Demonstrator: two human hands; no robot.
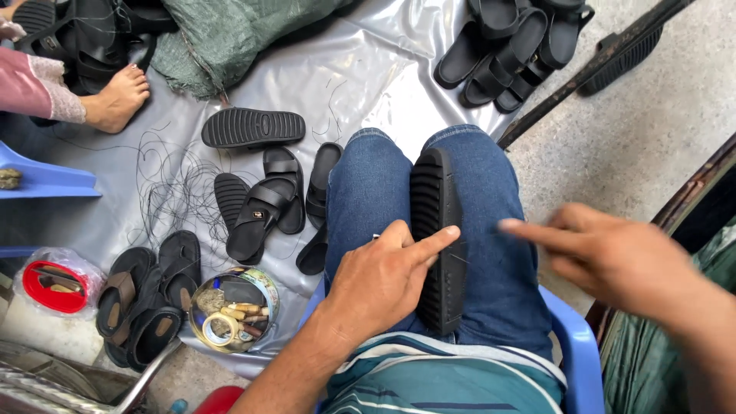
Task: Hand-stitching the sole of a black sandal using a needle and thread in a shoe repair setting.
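**A:** What do you have on your lap?

**B:** You have a long black rubber sandal sole [437, 238] lying between your two knees, on your blue jeans [491, 199]. It is turned with the bottom side up, so you see the tread: many short ridges across it, from the rounded end far from you down to the end near your striped shirt [429, 383]. The rubber looks matte and a little dusty.

**A:** And your left hand?

**B:** Your left hand [379, 280] rests on your left thigh, just beside the sole. The forefinger is stretched out and its tip touches the ridged surface about the middle of the sole. The other fingers are curled loosely; they grip nothing.

**A:** The right hand?

**B:** Your right hand [606, 257] is in the air at the right of your knee, apart from the sole. It is blurred. The forefinger points toward the sole, the rest is half closed, and I see nothing held in it.

**A:** What lies around you?

**B:** On the grey plastic sheet [360, 77] at your left lie black strapped sandals [264, 211], one more ridged black sole [253, 127], loose dark threads [172, 184], and a round metal tin [234, 308] with small tools and a tape roll. Another person's bare foot [119, 98] rests on the sheet at the top left.
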